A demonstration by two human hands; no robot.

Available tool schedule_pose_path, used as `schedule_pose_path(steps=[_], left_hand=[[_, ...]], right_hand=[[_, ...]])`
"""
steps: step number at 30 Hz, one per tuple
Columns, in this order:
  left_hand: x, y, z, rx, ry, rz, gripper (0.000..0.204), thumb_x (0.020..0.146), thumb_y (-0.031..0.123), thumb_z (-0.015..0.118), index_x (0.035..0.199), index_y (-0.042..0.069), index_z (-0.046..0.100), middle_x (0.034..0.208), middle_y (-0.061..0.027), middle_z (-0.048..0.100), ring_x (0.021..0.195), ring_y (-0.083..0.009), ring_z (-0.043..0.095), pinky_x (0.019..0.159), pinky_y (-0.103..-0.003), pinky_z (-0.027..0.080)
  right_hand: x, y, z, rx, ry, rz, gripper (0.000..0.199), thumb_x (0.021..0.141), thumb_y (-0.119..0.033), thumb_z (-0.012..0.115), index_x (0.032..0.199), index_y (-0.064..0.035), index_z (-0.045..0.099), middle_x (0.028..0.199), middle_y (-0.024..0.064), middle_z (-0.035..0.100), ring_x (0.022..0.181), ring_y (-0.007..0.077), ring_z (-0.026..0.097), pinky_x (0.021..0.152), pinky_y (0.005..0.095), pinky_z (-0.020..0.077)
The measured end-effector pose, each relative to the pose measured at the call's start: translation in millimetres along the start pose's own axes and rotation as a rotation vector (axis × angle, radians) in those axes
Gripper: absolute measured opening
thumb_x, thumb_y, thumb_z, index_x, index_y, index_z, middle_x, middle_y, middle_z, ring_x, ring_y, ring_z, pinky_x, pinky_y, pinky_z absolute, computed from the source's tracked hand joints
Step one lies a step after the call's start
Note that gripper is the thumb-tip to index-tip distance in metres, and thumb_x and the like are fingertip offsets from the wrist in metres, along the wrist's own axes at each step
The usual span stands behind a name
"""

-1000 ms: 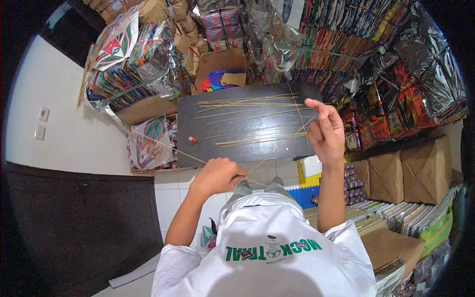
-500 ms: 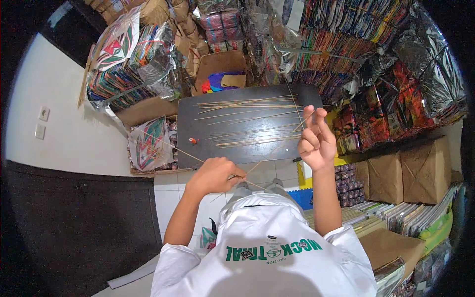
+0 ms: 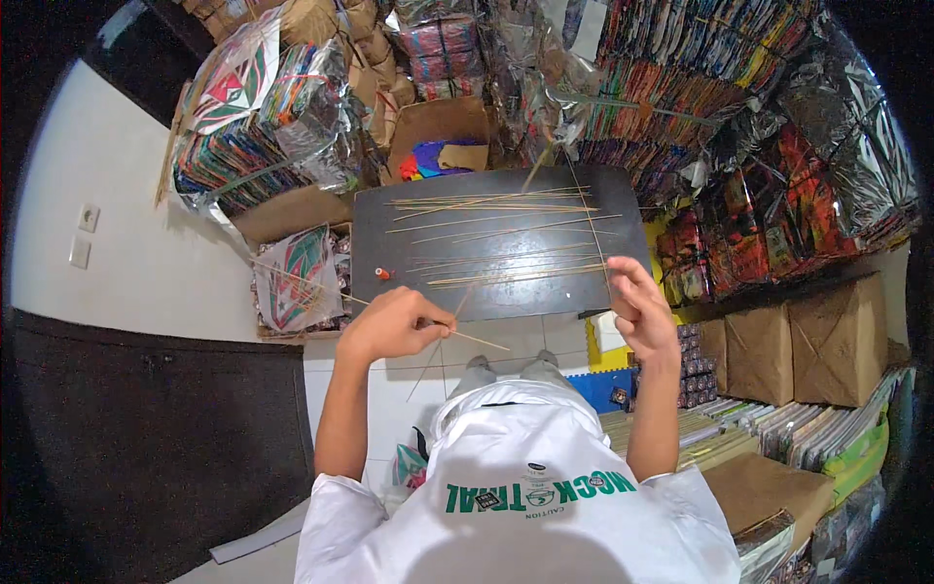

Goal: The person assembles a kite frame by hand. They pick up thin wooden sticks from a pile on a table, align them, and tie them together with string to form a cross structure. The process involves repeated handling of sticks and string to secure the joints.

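Note:
My left hand (image 3: 394, 324) is closed on crossed bamboo sticks (image 3: 486, 343), pinching them where they meet in front of my body. One stick slants up toward the box at left; another, smeared by motion, leans over the table. My right hand (image 3: 647, 316) is raised at the table's near right corner, its fingers curled. A thin line (image 3: 590, 219), thread or stick, slants down the table's right side close to those fingers; I cannot make out what they grip. Several loose bamboo sticks (image 3: 506, 234) lie across the dark table (image 3: 375, 219), with a small orange spool (image 3: 382, 273) at its left.
An open carton (image 3: 438, 122) with colourful material stands behind the table. Patterned sheets lie in a box (image 3: 297, 277) at left. Plastic-wrapped stacks (image 3: 681, 88) crowd the back and right. Brown paper parcels (image 3: 832, 336) and bundled sticks (image 3: 671, 428) flank my right side.
My left hand has shifted left, and the crossed sticks have turned. My right hand has moved down and slightly right, and its two raised fingers are now more bent.

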State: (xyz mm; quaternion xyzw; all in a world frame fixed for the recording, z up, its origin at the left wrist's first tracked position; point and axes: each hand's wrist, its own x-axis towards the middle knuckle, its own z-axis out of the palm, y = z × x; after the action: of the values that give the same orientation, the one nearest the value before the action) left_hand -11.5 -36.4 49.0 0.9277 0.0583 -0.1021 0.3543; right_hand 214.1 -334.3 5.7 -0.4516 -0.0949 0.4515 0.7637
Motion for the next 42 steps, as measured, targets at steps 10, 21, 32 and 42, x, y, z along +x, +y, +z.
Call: schedule_pose_path(steps=[10,21,32,42], left_hand=[[8,-11,-10,-0.039,-0.016,-0.081,0.017,0.079,0.016,0.069,0.093,0.009,0.076,0.070,-0.0125,0.068,0.057,-0.0221,0.061,0.058,-0.034,0.046],[30,-16,-1,-0.116,0.161,-0.070,0.016,0.081,0.013,0.067,0.094,0.007,0.075,0.068,-0.0159,0.067,0.052,-0.0213,0.057,0.054,-0.034,0.044],[26,-31,-8,-0.359,0.215,-0.048,0.017,0.083,0.009,0.070,0.096,0.000,0.074,0.077,-0.0083,0.073,0.061,-0.0066,0.056,0.058,-0.026,0.046],[27,-10,-14,-0.487,0.316,0.036,0.016,0.088,0.009,0.069,0.099,-0.001,0.074,0.086,-0.0079,0.075,0.075,-0.0070,0.065,0.068,-0.024,0.051]], right_hand=[[-43,-11,-32,-0.718,0.056,0.119,0.019,0.094,-0.023,0.064,0.101,-0.0074,0.072,0.080,-0.0078,0.060,0.055,-0.0004,0.036,0.046,0.0195,0.0263],[-43,45,-28,-0.642,0.025,0.103,0.016,0.097,-0.020,0.061,0.100,-0.0075,0.070,0.067,-0.0092,0.048,0.055,-0.0001,0.036,0.048,0.0202,0.0261],[-35,41,-68,-0.710,0.193,0.101,0.015,0.096,-0.017,0.060,0.101,-0.0064,0.069,0.077,-0.0058,0.062,0.064,0.0039,0.048,0.058,0.0218,0.0394],[-21,71,-106,-1.359,0.062,0.472,0.026,0.089,-0.018,0.064,0.110,-0.0021,0.068,0.106,0.0131,0.071,0.102,0.0234,0.066,0.090,0.0331,0.0485]])
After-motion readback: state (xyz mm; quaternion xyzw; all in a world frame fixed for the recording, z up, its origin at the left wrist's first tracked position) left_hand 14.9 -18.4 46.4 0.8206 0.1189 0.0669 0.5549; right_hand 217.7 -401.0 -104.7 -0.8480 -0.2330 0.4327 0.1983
